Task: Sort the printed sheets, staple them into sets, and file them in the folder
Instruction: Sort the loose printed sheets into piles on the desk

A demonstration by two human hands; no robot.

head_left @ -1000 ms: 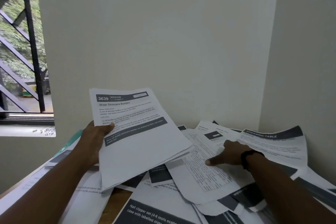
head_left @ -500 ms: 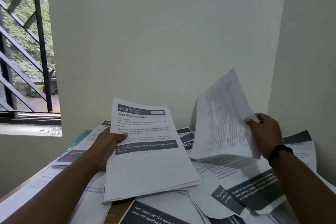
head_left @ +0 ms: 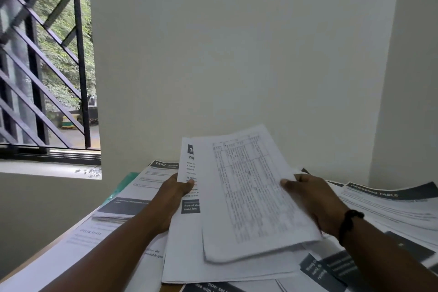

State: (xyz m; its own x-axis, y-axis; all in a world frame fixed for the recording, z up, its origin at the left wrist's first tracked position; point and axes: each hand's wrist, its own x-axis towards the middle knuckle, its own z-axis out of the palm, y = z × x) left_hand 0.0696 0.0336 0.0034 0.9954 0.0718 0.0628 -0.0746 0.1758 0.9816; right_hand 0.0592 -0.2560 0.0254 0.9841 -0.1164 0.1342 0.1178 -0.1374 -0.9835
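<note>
1. Nearest you, loose sheets [head_left: 315, 270] cover the table [head_left: 30, 261], overlapping, their dark header bars only partly readable.
2. Your left hand [head_left: 174, 191] grips the left edge of the stack [head_left: 182, 249], thumb on top at the printed text, the other fingers hidden underneath.
3. Your right hand [head_left: 312, 199] pinches the table sheet [head_left: 253, 197] by its right edge, thumb on top, and lays it over the stack (the grid of print is too blurred to read).
4. Paper like this is light, limp and slippery; I'd hold both side edges and square the pile before stapling, or sheets will likely fan out.
5. Farther left, a green folder [head_left: 128, 181] peeks from under a numbered page [head_left: 154, 178]; most is covered.
6. No stapler is in view.
</note>
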